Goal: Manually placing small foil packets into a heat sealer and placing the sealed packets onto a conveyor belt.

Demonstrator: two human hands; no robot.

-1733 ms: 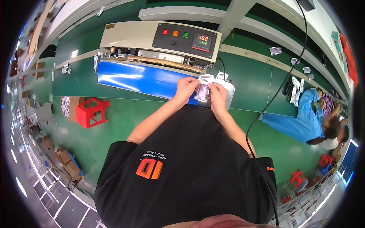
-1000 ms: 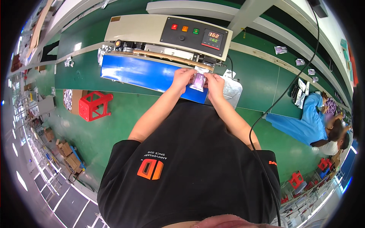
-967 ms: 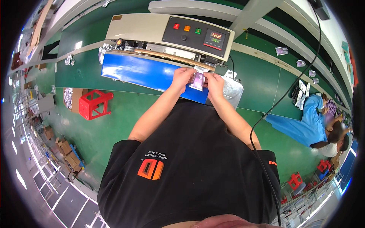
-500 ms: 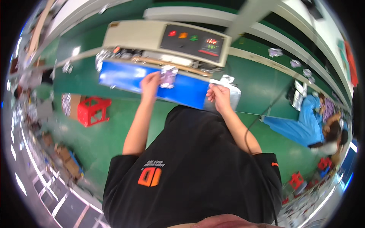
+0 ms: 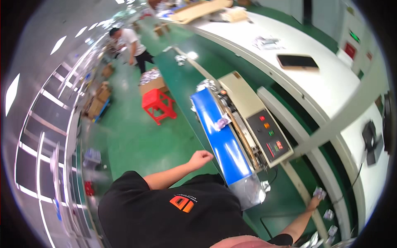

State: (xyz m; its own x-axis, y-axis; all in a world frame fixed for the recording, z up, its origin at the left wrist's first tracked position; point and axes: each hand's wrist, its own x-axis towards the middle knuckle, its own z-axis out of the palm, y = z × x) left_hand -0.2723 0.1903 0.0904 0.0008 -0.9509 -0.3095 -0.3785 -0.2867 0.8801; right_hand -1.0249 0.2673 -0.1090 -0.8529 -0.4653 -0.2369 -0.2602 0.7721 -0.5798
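A small silvery-purple foil pouch (image 5: 222,122) lies on the blue conveyor belt (image 5: 228,153), against the heat-sealing machine (image 5: 264,120). Just off the belt's near edge is my left hand (image 5: 201,159), its fingers curled together and nothing visible in them. My right arm stretches far out to the right. There my right hand (image 5: 315,202) grips another small foil pouch (image 5: 319,192) between its fingers, beside several similar pouches (image 5: 328,214) on the green bench.
A metal plate (image 5: 249,192) ends the belt on the right. Behind the machine, a white table (image 5: 331,89) holds a phone (image 5: 297,62). A red stool (image 5: 158,105) and an open carton (image 5: 152,84) stand on the floor, with another person (image 5: 131,45) beyond.
My view has turned, so the machine appears rotated. The pouch on the belt has shifted left. My left hand has left it, and my right hand has moved far right and taken hold of another pouch.
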